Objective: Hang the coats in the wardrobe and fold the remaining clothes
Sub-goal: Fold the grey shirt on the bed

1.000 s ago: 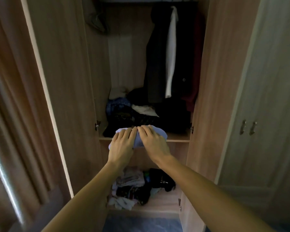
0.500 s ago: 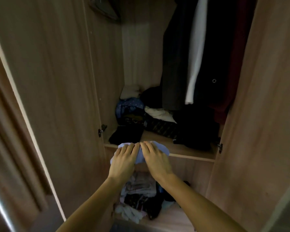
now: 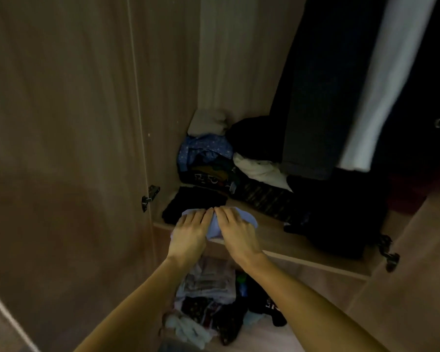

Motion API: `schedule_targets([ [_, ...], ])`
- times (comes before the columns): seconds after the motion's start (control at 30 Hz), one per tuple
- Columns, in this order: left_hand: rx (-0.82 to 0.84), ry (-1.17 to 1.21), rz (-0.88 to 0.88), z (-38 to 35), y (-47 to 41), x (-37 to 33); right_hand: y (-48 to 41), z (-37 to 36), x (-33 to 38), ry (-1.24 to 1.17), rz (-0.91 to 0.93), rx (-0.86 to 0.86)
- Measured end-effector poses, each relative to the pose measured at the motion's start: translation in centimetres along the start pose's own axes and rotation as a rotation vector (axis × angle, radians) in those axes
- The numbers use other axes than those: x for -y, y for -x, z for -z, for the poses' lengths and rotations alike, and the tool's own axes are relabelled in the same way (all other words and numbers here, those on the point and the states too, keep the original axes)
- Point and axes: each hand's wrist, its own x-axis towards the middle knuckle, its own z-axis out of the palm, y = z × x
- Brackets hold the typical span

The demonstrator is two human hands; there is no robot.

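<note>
Wood-grain wardrobe shelf [image 3: 302, 246] lies dim before me, with dark hanging coats [image 3: 315, 85] above its right side. My left grip [image 3: 188, 232] and right grip [image 3: 236, 232] sit side by side on a pale blue folded garment [image 3: 215, 228] at the shelf's front edge. Fingers lie over its top and thumbs tuck beneath, clamped on it. Just behind it lies a black folded cloth [image 3: 193, 199].

Dim light (quite murky); wardrobe door [image 3: 61, 123] open.
</note>
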Motion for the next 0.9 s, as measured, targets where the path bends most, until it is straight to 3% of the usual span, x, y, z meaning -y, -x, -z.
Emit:
schedule_targets([
  [0.13, -0.080, 0.105, -0.084, -3.5, -5.0, 4.2, -5.9, -3.5, -1.9, -0.058, 0.023, -0.026],
  [0.33, -0.170, -0.106, -0.064, -5.7, -11.3, 8.7, -13.3, -5.9, -3.9, -0.074, -0.002, -0.029],
  [0.43, -0.046, -0.143, 0.025, -9.5, -12.3, 12.4, -15.9, -10.1, -4.1, -0.085, -0.036, -0.049],
  [0.47, 0.006, -0.145, 0.056, -12.4, -12.0, 13.3, -16.3, -11.8, -4.2, -0.093, -0.070, 0.019],
  [0.53, 0.318, -0.118, 0.230, -16.3, -10.5, 13.7, -15.7, -15.3, -4.2, -0.144, -0.151, 0.200],
  [0.6, 0.318, -0.025, 0.467, -17.9, -8.7, 13.5, -14.0, -17.6, -4.6, -0.256, -0.187, 0.410],
  [0.67, 0.353, 0.066, 0.271, -18.8, -6.2, 13.7, -13.0, -19.4, -5.0, -0.273, -0.118, 0.417],
  [0.73, 0.229, 0.052, 0.114, -19.9, -5.2, 14.9, -13.2, -20.1, -5.2, -0.294, -0.105, 0.302],
  [0.77, 0.174, 0.040, 0.107, -19.5, -5.6, 15.2, -13.6, -20.4, -5.0, -0.280, -0.108, 0.286],
  [0.9, 0.211, 0.054, 0.155, -21.1, -7.6, 15.4, -14.6, -22.2, -4.9, -0.223, -0.091, 0.324],
])
